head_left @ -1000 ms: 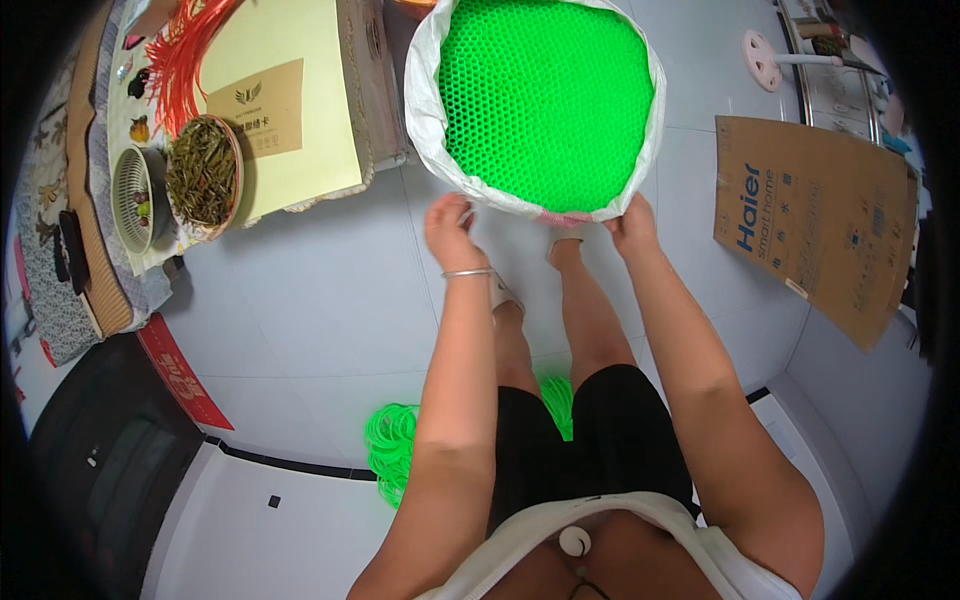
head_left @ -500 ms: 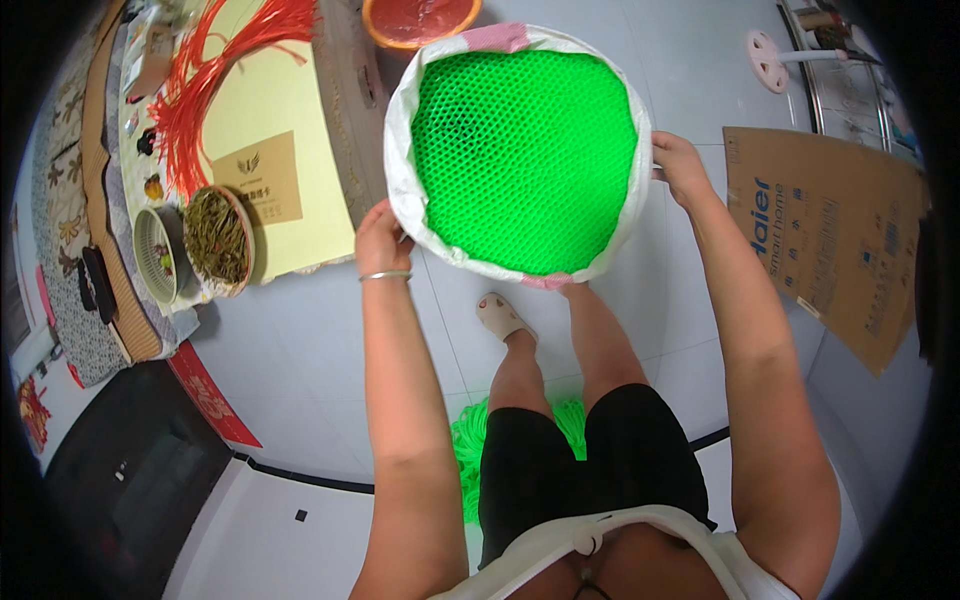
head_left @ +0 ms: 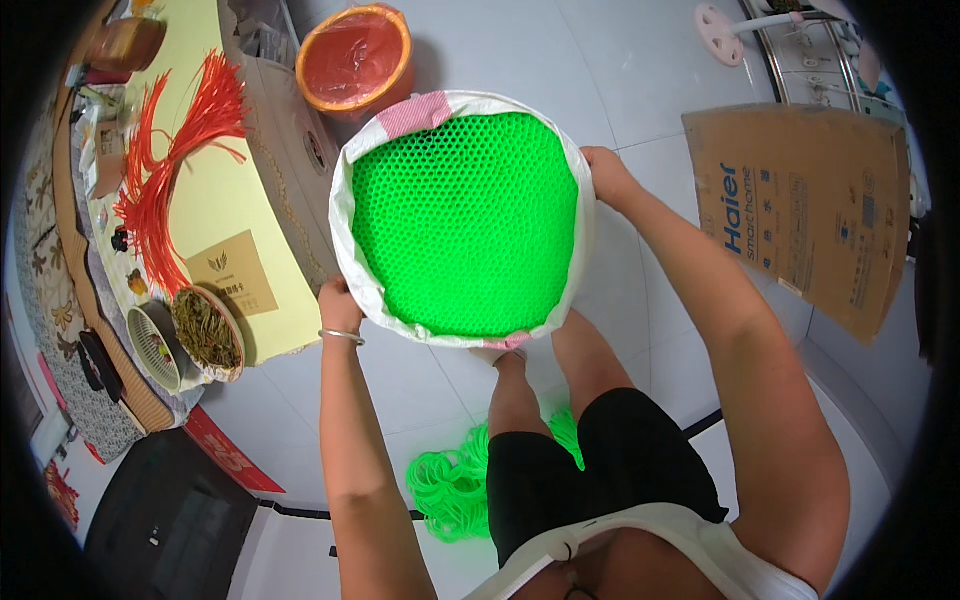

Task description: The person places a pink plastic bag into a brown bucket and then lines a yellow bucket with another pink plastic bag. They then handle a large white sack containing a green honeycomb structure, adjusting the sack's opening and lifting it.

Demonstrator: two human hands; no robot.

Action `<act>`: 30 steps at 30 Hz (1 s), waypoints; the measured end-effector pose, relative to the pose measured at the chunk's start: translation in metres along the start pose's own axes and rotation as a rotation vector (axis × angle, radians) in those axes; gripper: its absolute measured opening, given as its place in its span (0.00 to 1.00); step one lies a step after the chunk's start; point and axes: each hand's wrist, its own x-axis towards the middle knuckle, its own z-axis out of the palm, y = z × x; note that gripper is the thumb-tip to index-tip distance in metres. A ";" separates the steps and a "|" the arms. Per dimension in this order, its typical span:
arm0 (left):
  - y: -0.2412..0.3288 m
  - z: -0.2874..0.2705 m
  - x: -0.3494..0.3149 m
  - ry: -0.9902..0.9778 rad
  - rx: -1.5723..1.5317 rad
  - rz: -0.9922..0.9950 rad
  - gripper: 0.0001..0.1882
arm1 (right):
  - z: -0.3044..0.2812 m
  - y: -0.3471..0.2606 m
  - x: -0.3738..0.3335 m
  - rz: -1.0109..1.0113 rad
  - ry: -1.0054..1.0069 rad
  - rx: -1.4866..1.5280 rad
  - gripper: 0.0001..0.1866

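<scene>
I hold a large white woven sack by its rolled rim, open mouth toward me. It is packed full of bright green tubes seen end-on like a honeycomb. My left hand, with a thin bangle on the wrist, grips the rim at the lower left. My right hand grips the rim at the upper right. A pink patch marks the far rim. A pile of green loops lies on the floor by my legs.
A yellow table at the left carries a bunch of red strips and a bowl of dried leaves. An orange bucket stands beyond the sack. Flattened brown cardboard lies at the right. A black case sits lower left.
The sack has come up closer to me and looks larger. My hands moved apart along its rim, the left to the lower left, the right to the upper right.
</scene>
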 end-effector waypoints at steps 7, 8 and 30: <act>0.002 0.026 -0.016 0.452 -0.283 0.168 0.12 | 0.010 0.038 0.023 -0.114 0.027 0.030 0.05; 0.017 0.038 -0.019 0.526 -0.423 0.155 0.14 | 0.006 0.051 0.023 -0.118 0.042 0.055 0.05; 0.093 0.102 -0.038 0.638 0.536 0.406 0.44 | 0.009 0.028 0.016 0.214 -0.155 0.739 0.09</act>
